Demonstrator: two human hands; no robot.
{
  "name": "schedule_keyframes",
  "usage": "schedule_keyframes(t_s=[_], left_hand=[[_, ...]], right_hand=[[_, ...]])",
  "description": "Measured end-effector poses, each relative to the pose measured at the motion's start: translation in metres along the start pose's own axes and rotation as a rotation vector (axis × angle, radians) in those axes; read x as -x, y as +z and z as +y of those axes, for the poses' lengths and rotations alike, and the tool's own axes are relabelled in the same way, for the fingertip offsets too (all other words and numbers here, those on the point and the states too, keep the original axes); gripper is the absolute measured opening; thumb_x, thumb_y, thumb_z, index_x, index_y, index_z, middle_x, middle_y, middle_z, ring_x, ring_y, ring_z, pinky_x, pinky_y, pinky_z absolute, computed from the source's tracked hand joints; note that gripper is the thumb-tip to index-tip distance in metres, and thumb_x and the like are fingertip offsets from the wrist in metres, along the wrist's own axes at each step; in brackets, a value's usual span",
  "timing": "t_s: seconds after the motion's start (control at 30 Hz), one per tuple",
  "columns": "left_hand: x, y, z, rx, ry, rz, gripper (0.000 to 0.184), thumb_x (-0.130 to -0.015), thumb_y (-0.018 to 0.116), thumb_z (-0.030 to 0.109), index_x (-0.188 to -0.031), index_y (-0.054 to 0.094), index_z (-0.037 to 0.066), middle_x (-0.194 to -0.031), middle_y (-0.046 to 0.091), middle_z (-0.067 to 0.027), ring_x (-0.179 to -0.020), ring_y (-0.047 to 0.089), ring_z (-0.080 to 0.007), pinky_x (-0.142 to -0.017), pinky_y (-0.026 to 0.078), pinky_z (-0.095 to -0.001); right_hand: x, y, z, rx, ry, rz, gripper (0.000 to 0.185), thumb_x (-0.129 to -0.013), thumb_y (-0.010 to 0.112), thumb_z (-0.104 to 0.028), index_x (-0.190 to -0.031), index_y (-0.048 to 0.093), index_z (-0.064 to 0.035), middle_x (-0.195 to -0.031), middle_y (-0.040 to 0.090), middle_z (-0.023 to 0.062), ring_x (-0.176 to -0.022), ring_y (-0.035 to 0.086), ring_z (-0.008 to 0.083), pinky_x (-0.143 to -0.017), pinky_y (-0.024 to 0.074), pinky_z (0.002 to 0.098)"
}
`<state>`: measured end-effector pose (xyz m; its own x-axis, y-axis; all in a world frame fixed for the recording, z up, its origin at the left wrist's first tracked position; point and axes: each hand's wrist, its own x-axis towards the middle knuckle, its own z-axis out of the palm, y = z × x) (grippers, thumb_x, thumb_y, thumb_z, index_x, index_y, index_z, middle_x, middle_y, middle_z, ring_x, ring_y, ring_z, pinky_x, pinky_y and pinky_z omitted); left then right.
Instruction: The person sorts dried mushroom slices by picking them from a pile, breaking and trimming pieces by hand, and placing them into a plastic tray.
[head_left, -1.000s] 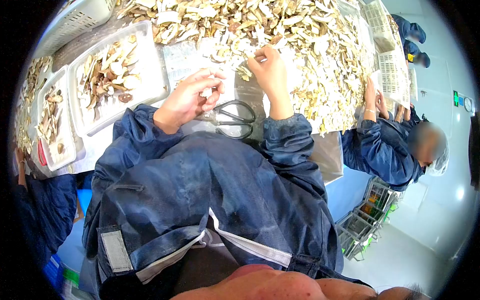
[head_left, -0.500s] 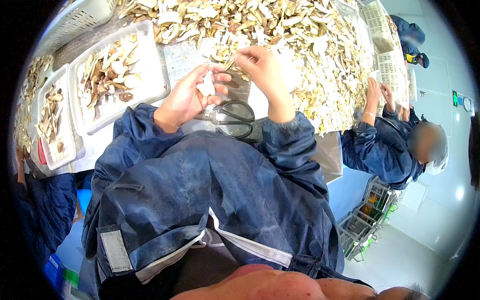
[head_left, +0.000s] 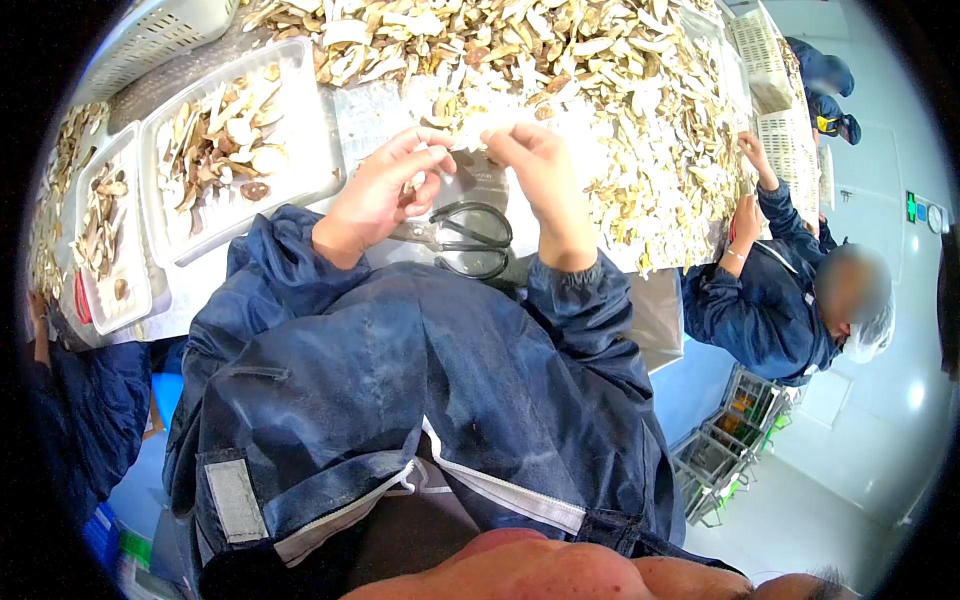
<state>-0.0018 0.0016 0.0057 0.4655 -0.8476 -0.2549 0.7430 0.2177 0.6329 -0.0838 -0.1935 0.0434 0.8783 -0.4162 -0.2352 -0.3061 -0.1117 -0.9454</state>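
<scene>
My left hand (head_left: 378,195) is held above the table edge with its fingers curled in. A pale mushroom slice (head_left: 414,183) shows in part between its fingers and palm. Facing it, my right hand (head_left: 545,185) has thumb and forefinger pinched together at the near edge of the pile; anything between those fingertips is too small or bright to make out. Below and between both hands lie black-handled scissors (head_left: 472,240), touched by neither. Sliced dried mushrooms (head_left: 560,60) spread in a thick layer beyond my hands.
To the left stand a clear plastic tub (head_left: 325,130) and a smaller tub (head_left: 140,290), both holding mushroom slices. A white slotted basket (head_left: 150,50) sits at the far left. A co-worker (head_left: 770,280) reaches over the right side of the pile, near more baskets (head_left: 787,140).
My left fingers have curled over the pale slice, which was lying exposed in the open hand. My right hand has shifted slightly down and right. The co-worker's hands on the right have moved apart.
</scene>
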Motion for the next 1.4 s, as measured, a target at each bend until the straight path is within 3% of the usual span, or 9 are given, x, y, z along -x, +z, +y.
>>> schedule_keyframes(t_s=[0.2, 0.47, 0.6, 0.8, 0.93, 0.97, 1.07, 1.27, 1.4], left_hand=[[0.000, -0.002, -0.005, -0.043, -0.029, 0.012, 0.013, -0.101, 0.061, 0.020, -0.106, 0.057, 0.009, -0.086, 0.060, -0.0023, -0.057, 0.045, -0.0042, -0.046, 0.031, -0.0192], [-0.002, 0.000, -0.003, -0.223, 0.187, 0.145, 0.010, -0.100, 0.059, 0.017, -0.103, 0.054, 0.009, -0.086, 0.062, -0.0057, -0.050, 0.041, -0.0035, -0.041, 0.029, -0.0183], [0.001, 0.003, -0.002, -0.316, 0.249, 0.162, 0.010, -0.099, 0.060, 0.015, -0.103, 0.053, 0.009, -0.082, 0.061, -0.0050, -0.051, 0.042, -0.0032, -0.042, 0.030, -0.0189], [0.006, -0.002, -0.005, -0.346, 0.447, 0.177, 0.010, -0.100, 0.060, 0.013, -0.105, 0.053, 0.009, -0.082, 0.061, -0.0047, -0.051, 0.042, -0.0035, -0.043, 0.031, -0.0197], [0.004, -0.001, -0.008, -0.320, 0.399, 0.172, 0.009, -0.100, 0.059, 0.013, -0.105, 0.053, 0.009, -0.082, 0.062, -0.0051, -0.050, 0.042, -0.0034, -0.043, 0.031, -0.0196], [0.003, 0.000, -0.009, -0.311, 0.366, 0.176, 0.009, -0.100, 0.059, 0.013, -0.105, 0.053, 0.009, -0.082, 0.062, -0.0052, -0.050, 0.042, -0.0033, -0.043, 0.031, -0.0196], [-0.001, -0.002, -0.010, -0.194, 0.154, 0.184, 0.012, -0.097, 0.064, 0.014, -0.102, 0.056, 0.008, -0.082, 0.063, -0.0056, -0.051, 0.044, -0.0032, -0.043, 0.031, -0.0193], [0.002, 0.005, -0.012, -0.228, 0.036, 0.135, 0.008, -0.098, 0.063, 0.014, -0.099, 0.057, 0.008, -0.080, 0.061, -0.0050, -0.050, 0.042, -0.0031, -0.040, 0.028, -0.0195], [0.003, 0.004, -0.013, -0.275, 0.020, 0.095, 0.008, -0.098, 0.063, 0.014, -0.097, 0.056, 0.008, -0.079, 0.061, -0.0038, -0.050, 0.042, -0.0026, -0.039, 0.029, -0.0189]], right_hand=[[0.033, 0.031, 0.013, -0.083, -0.044, -0.008, 0.022, -0.093, 0.070, -0.020, -0.090, 0.071, 0.0016, -0.073, 0.064, 0.0007, -0.067, 0.054, 0.0051, -0.058, 0.0427, 0.0232], [0.093, 0.010, 0.006, 0.878, -0.579, -0.221, 0.040, -0.075, 0.072, -0.006, -0.114, 0.063, -0.0015, -0.102, 0.064, 0.0134, -0.087, 0.064, 0.0329, -0.072, 0.0536, 0.0402], [0.096, 0.029, -0.002, 1.082, -0.449, -0.252, 0.049, -0.074, 0.066, -0.003, -0.122, 0.057, -0.0035, -0.101, 0.062, 0.0144, -0.088, 0.064, 0.0364, -0.073, 0.0537, 0.0431], [0.091, 0.001, 0.005, 0.714, -0.264, -0.277, 0.055, -0.080, 0.070, -0.008, -0.132, 0.054, -0.0085, -0.102, 0.068, 0.0226, -0.088, 0.069, 0.0364, -0.077, 0.0556, 0.0408], [0.103, -0.024, 0.021, 0.459, -0.092, -0.123, 0.057, -0.083, 0.079, -0.026, -0.131, 0.055, -0.0090, -0.097, 0.071, 0.0168, -0.085, 0.070, 0.0279, -0.076, 0.0556, 0.0379], [0.107, -0.027, 0.019, 0.394, -0.074, -0.088, 0.053, -0.084, 0.081, -0.030, -0.126, 0.057, -0.0072, -0.088, 0.068, 0.0095, -0.077, 0.064, 0.0162, -0.070, 0.0524, 0.0316], [0.113, -0.027, 0.012, 0.237, -0.030, -0.061, 0.052, -0.082, 0.083, -0.029, -0.121, 0.058, -0.0053, -0.082, 0.063, 0.0032, -0.072, 0.056, 0.0108, -0.065, 0.0478, 0.0275], [0.104, -0.007, 0.021, 0.107, 0.080, -0.126, 0.053, -0.081, 0.084, -0.028, -0.119, 0.058, -0.0037, -0.077, 0.057, -0.0001, -0.071, 0.052, 0.0096, -0.064, 0.0451, 0.0264], [0.101, 0.000, 0.006, 0.266, 0.104, -0.126, 0.049, -0.086, 0.077, -0.035, -0.120, 0.058, -0.0040, -0.080, 0.066, 0.0098, -0.072, 0.063, 0.0181, -0.066, 0.0496, 0.0326]])
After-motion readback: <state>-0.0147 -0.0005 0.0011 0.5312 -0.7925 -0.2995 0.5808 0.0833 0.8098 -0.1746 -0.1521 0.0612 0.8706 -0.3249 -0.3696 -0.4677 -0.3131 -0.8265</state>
